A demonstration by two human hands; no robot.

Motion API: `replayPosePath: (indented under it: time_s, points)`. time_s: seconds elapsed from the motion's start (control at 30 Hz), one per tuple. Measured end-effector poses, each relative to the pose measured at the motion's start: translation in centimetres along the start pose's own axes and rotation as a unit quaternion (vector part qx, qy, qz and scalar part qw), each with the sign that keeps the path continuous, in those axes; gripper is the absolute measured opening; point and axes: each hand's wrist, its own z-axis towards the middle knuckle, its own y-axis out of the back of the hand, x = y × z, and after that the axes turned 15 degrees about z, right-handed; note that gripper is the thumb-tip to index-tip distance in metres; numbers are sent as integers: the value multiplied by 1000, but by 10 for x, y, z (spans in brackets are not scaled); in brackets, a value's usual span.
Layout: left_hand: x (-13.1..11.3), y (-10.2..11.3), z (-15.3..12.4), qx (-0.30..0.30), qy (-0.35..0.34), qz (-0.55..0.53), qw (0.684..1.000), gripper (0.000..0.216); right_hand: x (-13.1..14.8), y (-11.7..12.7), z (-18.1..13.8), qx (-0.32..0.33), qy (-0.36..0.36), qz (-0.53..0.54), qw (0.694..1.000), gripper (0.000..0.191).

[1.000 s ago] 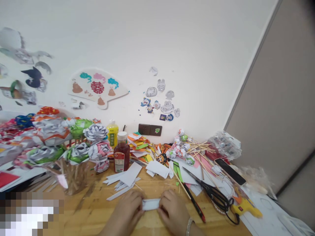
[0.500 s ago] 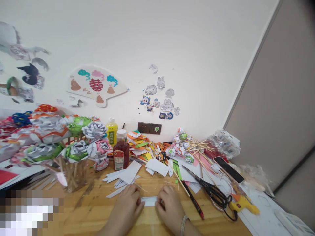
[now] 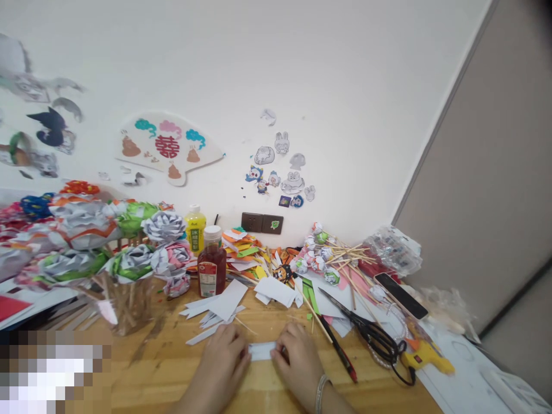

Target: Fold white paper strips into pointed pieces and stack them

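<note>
A narrow folded strip of white paper [image 3: 262, 351] lies across the wooden table [image 3: 259, 397] between my hands. My left hand [image 3: 226, 353] is closed on its left end, thumb and fingers pinching it. At the right end my right hand [image 3: 296, 352], with a bracelet on the wrist, pinches it the same way. Both ends of the strip are hidden under the fingers. Just beyond my left hand lie loose white paper strips [image 3: 228, 300]. Folded white paper pieces [image 3: 276, 291] rest a little farther off, past the gap between the hands.
Right of my hands lie a red-tipped black pen [image 3: 340, 353], black scissors [image 3: 371, 330], a yellow glue gun [image 3: 431, 356] and a phone [image 3: 401, 296]. A red-brown bottle [image 3: 211, 264] stands behind the paper strips. Paper flowers [image 3: 133, 264] on sticks crowd the left side.
My hands keep their hold on the strip with barely any movement. The whole view has shifted very slightly.
</note>
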Motion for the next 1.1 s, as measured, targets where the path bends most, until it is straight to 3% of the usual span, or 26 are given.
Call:
replayPosePath:
  time_s: [0.33,0.53,0.87,1.1]
  points:
    - [-1,-6,1,15,13,33,999,15,0,-2,2,-3,17,-48,999,7]
    - [0,-8,2,18,24,37,999,11,7,-6,0,79,152,-81,982,7]
    - [0,-6,1,22,19,29,999,11,14,38,1,126,144,-37,981,19]
    - [3,-11,-1,5,16,17,1000,10,8,33,-2,130,109,-17,985,18]
